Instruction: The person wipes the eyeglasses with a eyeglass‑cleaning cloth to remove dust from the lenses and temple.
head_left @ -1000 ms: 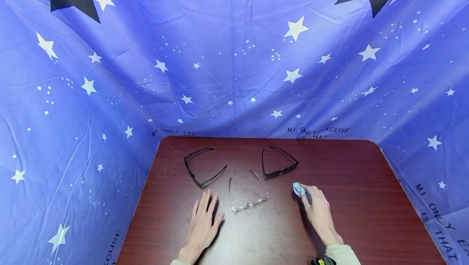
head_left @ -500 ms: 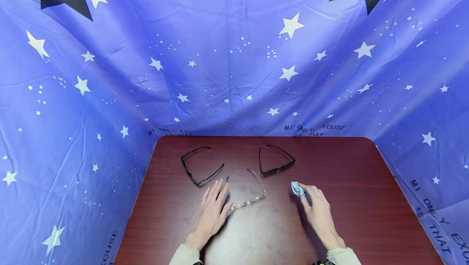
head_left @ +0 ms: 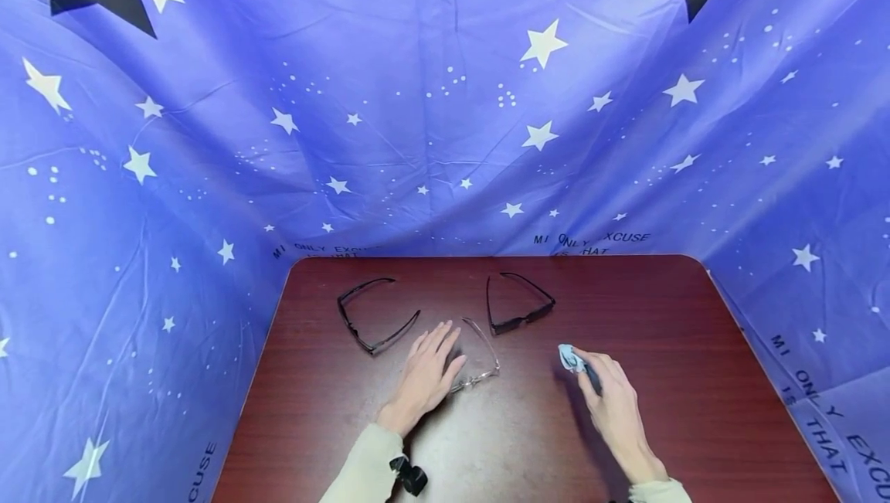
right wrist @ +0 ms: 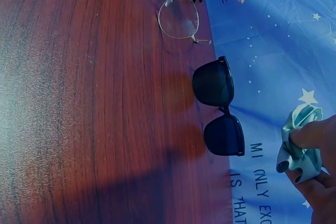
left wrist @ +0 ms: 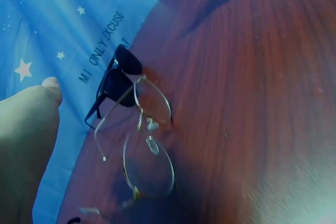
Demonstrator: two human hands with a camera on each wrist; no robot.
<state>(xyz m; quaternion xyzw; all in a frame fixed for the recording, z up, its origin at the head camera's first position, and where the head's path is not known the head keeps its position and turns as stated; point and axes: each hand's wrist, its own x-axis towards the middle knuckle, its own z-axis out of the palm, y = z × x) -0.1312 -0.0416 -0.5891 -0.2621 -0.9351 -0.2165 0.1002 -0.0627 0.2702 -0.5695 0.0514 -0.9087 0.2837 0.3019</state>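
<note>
My left hand (head_left: pixel 422 379) reaches over the left side of the thin-rimmed metal eyeglasses (head_left: pixel 481 378), fingers extended and hiding one temple and part of the front. The left wrist view shows both round clear lenses and the nose pads (left wrist: pixel 152 124) of this pair, with my thumb (left wrist: pixel 50 90) off to the left. A crumpled light blue cloth (head_left: pixel 571 358) is pinched between the thumb and fingers of my right hand (head_left: pixel 615 406), held above the table's right half. Behind lie dark sunglasses (head_left: pixel 523 321) with temples unfolded.
Black-framed glasses (head_left: pixel 356 329) lie with temples unfolded at the back left of the reddish-brown wooden table (head_left: pixel 667 317). A blue star-print curtain (head_left: pixel 445 124) surrounds the table's back and sides. A small black device (head_left: pixel 410 476) is strapped to the left wrist.
My left hand has moved right and forward from the bare table onto the left side of the metal eyeglasses. The right hand keeps the cloth nearly in place. The head view has shifted slightly.
</note>
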